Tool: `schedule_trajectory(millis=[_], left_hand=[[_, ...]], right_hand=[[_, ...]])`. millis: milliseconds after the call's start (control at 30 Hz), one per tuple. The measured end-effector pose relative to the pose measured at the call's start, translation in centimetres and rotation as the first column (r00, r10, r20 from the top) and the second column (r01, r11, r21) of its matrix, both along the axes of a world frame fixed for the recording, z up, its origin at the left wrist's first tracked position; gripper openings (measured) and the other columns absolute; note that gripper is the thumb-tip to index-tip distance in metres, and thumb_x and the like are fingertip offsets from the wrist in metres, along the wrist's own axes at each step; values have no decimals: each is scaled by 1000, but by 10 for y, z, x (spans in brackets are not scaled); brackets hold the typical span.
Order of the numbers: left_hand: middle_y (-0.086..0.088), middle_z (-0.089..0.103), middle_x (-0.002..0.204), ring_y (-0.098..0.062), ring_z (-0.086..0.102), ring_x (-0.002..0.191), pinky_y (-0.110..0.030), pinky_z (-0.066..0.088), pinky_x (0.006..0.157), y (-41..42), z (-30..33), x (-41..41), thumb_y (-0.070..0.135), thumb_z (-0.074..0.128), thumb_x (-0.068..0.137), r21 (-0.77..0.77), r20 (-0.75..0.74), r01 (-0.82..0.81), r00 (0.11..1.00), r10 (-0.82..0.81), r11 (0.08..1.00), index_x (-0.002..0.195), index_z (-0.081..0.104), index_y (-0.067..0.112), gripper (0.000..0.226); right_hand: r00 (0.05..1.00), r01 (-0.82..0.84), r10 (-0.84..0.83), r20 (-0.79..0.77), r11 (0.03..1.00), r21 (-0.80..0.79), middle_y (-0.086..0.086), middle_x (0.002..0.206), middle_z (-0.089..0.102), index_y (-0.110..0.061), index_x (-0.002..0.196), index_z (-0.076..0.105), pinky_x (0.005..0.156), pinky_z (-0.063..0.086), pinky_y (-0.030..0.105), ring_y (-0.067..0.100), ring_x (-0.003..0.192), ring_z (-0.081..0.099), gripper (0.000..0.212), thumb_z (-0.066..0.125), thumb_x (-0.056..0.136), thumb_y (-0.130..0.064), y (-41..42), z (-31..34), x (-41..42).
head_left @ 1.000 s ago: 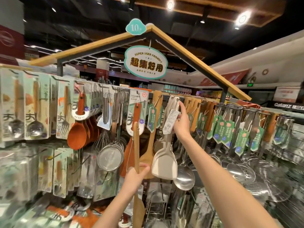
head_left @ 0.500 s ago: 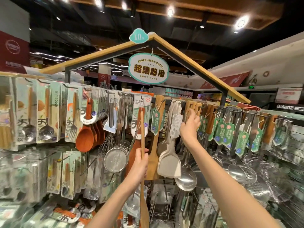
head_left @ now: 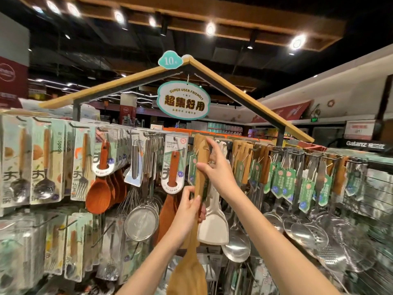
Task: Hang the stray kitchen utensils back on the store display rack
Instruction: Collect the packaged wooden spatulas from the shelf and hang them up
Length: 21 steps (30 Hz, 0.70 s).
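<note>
A long light wooden spatula (head_left: 190, 271) is held upright in front of the display rack (head_left: 314, 155), blade down, handle top near the hooks. My left hand (head_left: 189, 206) grips its handle at mid-length. My right hand (head_left: 217, 169) pinches the upper handle with thumb and fingers, just below the hook row. A white plastic spatula (head_left: 213, 226) hangs right behind it, with more wooden spatulas and green tags on the same hook area.
Carded spoons and forks (head_left: 45, 167) hang at left, brown wooden spoons (head_left: 100, 196), a mesh strainer (head_left: 141, 222) and whisks in the middle, steel ladles and skimmers (head_left: 297, 228) at right. A roof-shaped frame with an oval sign (head_left: 184, 101) tops the rack.
My left hand raised the wooden spatula up and to the right, toward the hooks. My right hand left the white spatula's tag and took hold of the wooden handle's upper part.
</note>
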State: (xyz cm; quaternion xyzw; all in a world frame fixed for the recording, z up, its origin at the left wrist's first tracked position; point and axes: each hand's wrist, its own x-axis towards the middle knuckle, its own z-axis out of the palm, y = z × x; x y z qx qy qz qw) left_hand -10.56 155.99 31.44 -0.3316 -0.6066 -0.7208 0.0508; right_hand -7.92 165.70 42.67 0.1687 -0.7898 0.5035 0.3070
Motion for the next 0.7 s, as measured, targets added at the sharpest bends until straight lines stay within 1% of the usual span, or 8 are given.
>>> schedule_trajectory(millis=[100, 200, 333, 433, 467, 533, 600, 700], left_hand=[[5, 55, 57, -12, 49, 50, -23, 39, 48, 3, 10, -6, 21, 37, 100, -6, 15, 3, 1000, -3, 1000, 100, 43, 30, 11], [2, 55, 60, -12, 50, 52, -25, 40, 50, 6, 19, -11, 21, 37, 100, -8, 42, 7, 999, -6, 1000, 100, 44, 29, 11], [1, 58, 61, -14, 53, 57, -26, 42, 53, 8, 21, -13, 20, 38, 100, 31, 90, 10, 996, -13, 999, 104, 46, 29, 12], [-1, 58, 60, -16, 54, 57, -26, 43, 54, 9, 24, -11, 18, 36, 101, 79, 128, 17, 991, -28, 997, 106, 46, 26, 14], [-3, 57, 62, -17, 54, 57, -26, 43, 54, 10, 25, -10, 17, 36, 101, 86, 135, 12, 991, -24, 996, 107, 46, 24, 14], [-4, 55, 64, -16, 54, 58, -25, 44, 55, 10, 26, -10, 15, 36, 101, 89, 144, 7, 989, -20, 996, 109, 45, 20, 13], [-1, 56, 62, -13, 54, 55, -23, 46, 54, 10, 27, -9, 15, 37, 100, 86, 155, 12, 988, -26, 996, 109, 45, 19, 13], [-3, 57, 66, -9, 58, 55, -19, 50, 53, 9, 27, -9, 13, 40, 99, 50, 162, -2, 987, -6, 999, 111, 45, 16, 13]], right_hand=[[999, 37, -38, -22, 997, -64, 0, 131, 53, -38, 136, 36, 79, 52, 18, 11, 112, 54, 64, 62, 87, -6, 3, 6, -8], [996, 86, -88, -27, 993, -82, 0, 127, 54, -31, 137, 38, 74, 50, 14, 10, 105, 56, 62, 63, 86, -6, 8, 10, -18], [991, 119, -121, -52, 992, -38, -12, 115, 51, -30, 137, 42, 63, 45, 2, -10, 88, 53, 62, 66, 84, -6, 7, 14, -26], [985, 149, -149, -86, 989, -10, -18, 101, 50, -29, 137, 43, 60, 40, -2, -25, 80, 48, 62, 66, 84, -6, 3, 14, -31], [983, 157, -157, -96, 988, -9, -19, 98, 49, -29, 137, 44, 60, 39, -4, -26, 78, 47, 62, 66, 84, -6, 3, 13, -33], [981, 165, -168, -98, 986, -35, -17, 99, 50, -30, 136, 44, 59, 40, -3, -16, 78, 52, 61, 64, 84, -5, 2, 11, -35], [982, 165, -172, -79, 982, -92, -12, 93, 55, -30, 136, 45, 57, 43, 1, -4, 76, 56, 59, 63, 86, -4, 5, 8, -37], [975, 210, -217, -48, 971, -116, -9, 78, 54, -21, 132, 50, 52, 38, -1, -5, 66, 54, 50, 63, 86, -5, 12, 5, -44]])
